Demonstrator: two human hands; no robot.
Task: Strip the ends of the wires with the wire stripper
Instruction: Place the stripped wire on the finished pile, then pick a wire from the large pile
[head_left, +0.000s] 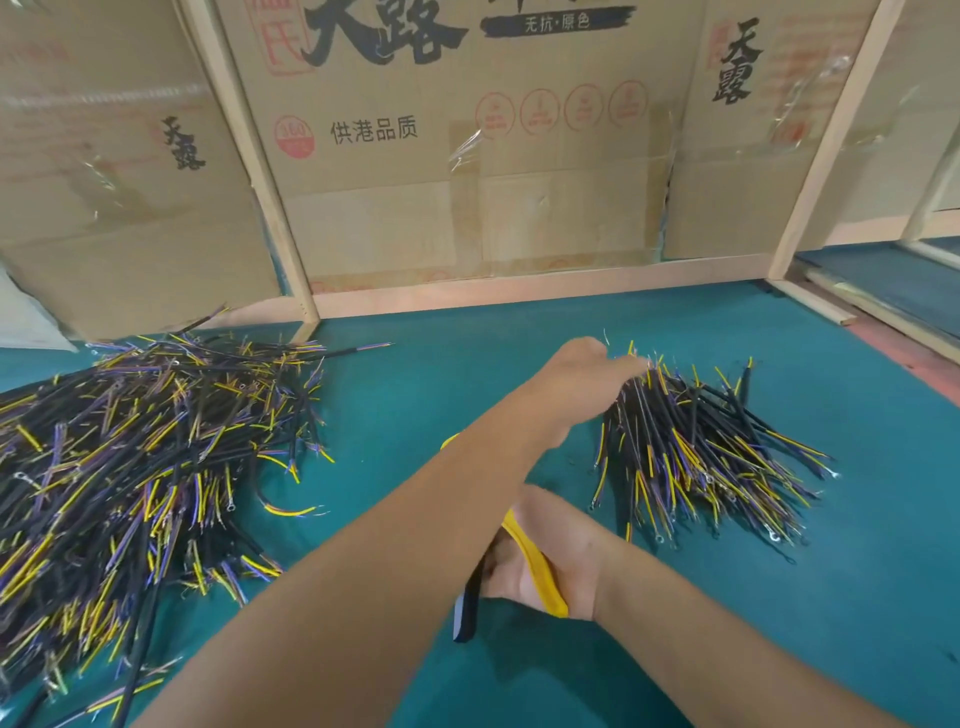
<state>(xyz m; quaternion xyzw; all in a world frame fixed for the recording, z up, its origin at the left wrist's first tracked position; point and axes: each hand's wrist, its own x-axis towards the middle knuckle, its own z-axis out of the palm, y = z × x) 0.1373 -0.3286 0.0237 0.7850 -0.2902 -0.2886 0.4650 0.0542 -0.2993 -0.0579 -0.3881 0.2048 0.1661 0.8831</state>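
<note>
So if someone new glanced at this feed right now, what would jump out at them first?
Probably the two heaps of black, yellow and purple wires on the green table: a big sprawling pile at the left and a smaller bundle at the right. Next, the crossed forearms in the middle: the left hand reaches over onto the smaller bundle, while the right hand holds the yellow-handled wire stripper.

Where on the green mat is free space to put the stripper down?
Bare mat lies between the big wire pile and the small pile, toward the cardboard wall. More lies right of the small pile. The middle is crowded: left hand, right hand holding the stripper.
</note>
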